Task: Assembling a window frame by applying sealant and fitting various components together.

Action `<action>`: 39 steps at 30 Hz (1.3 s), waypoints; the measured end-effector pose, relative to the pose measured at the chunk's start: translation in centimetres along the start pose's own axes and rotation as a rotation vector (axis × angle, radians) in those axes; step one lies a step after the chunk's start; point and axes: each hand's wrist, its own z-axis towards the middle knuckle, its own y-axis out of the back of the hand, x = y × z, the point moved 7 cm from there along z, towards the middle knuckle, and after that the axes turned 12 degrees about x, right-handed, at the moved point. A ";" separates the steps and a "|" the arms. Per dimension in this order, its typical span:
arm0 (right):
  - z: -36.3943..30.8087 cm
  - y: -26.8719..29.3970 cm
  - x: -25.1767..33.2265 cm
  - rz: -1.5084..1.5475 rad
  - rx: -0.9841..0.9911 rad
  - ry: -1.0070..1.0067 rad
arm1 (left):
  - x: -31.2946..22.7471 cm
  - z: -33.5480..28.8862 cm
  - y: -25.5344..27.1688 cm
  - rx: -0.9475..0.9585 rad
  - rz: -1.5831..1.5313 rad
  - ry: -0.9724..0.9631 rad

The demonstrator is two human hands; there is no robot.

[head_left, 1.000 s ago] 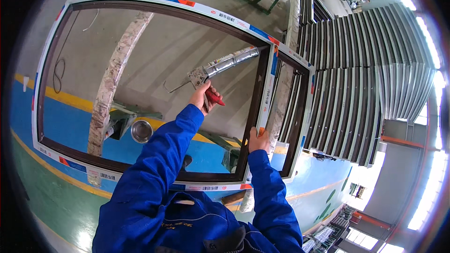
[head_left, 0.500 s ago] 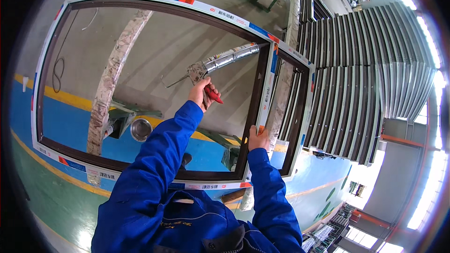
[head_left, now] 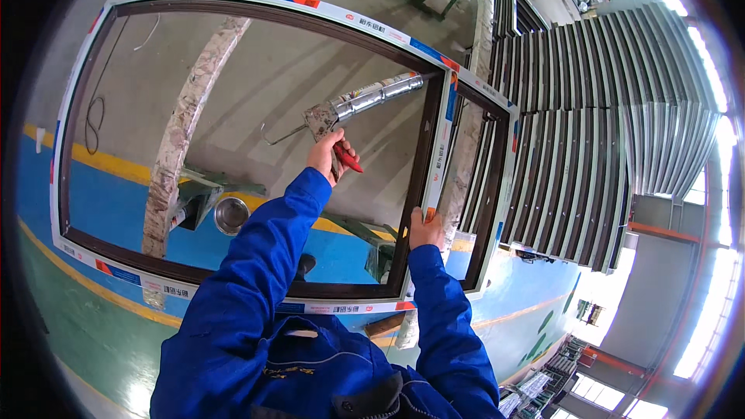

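My left hand [head_left: 329, 157] is closed round the red handle of a caulking gun [head_left: 371, 98]. The silver barrel points right and up, its tip close to the upper end of the dark divider bar; a bent rod sticks out at the back. Under both arms lies a large dark brown window frame [head_left: 233, 6], its outer faces covered in white, blue and red printed film. My right hand [head_left: 427, 229] is closed over the frame's divider bar [head_left: 439, 159], lower down than the gun. Its fingertips are partly hidden, and a small orange patch shows beside them.
Mottled, worn support beams [head_left: 190, 101] run beneath the frame on green stands [head_left: 380, 248]. A round metal tin [head_left: 231, 216] is below, inside the large opening. Stacked long profiles [head_left: 574, 178] fill the right side. A cable [head_left: 95, 124] lies on the floor at left.
My left hand and the caulking gun have shifted slightly left. The right hand stays at about the same place on the divider bar.
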 end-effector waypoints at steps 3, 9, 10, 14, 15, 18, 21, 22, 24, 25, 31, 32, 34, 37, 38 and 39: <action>-0.1 -0.1 0.0 -0.010 0.012 -0.015 | -0.2 -0.2 0.0 -0.017 0.019 -0.005; 0.1 -0.2 -0.6 0.022 -0.038 0.005 | -0.3 -0.1 -0.2 0.016 0.033 -0.007; 0.1 -0.2 -0.5 0.009 -0.047 0.007 | -0.3 -0.2 -0.1 0.017 0.035 -0.006; 0.1 -0.1 -0.3 -0.034 0.007 -0.016 | -0.6 -0.2 0.5 0.007 0.026 -0.004; 0.1 -0.1 -0.3 -0.031 0.006 -0.019 | -0.6 -0.1 0.6 0.005 0.028 -0.004; 0.2 0.0 -0.4 -0.026 0.019 -0.024 | -0.8 -0.4 0.0 -0.021 0.080 0.004; -0.1 0.3 0.2 -0.050 -0.005 -0.026 | -0.9 -0.2 0.5 0.002 0.064 0.003; -0.1 0.3 0.3 -0.038 -0.009 -0.010 | -0.9 -0.2 0.3 0.002 0.066 0.006; -0.2 0.2 0.3 -0.025 -0.012 0.004 | -1.0 0.0 0.0 -0.016 0.082 0.010; -0.2 0.3 0.3 -0.022 -0.034 0.013 | -1.0 0.2 -0.1 -0.016 0.083 0.010; -0.2 0.4 0.3 0.007 -0.007 0.002 | -1.5 -0.2 -1.4 -0.037 0.172 -0.014; -0.2 0.3 0.2 0.013 0.018 -0.009 | -1.7 -0.3 -1.8 -0.034 0.213 -0.029; -0.1 0.1 0.0 0.012 0.012 -0.009 | -2.2 -0.5 -2.7 -0.028 0.257 -0.044; 0.0 0.1 -0.3 0.008 0.009 -0.013 | -3.2 -1.0 -4.3 -0.080 0.466 -0.095; 0.0 0.1 -0.3 0.003 0.012 -0.014 | -3.4 -1.2 -5.2 -0.091 0.487 -0.116; 0.0 0.2 -0.4 0.011 0.015 -0.016 | -3.5 -1.4 -6.0 -0.101 0.510 -0.137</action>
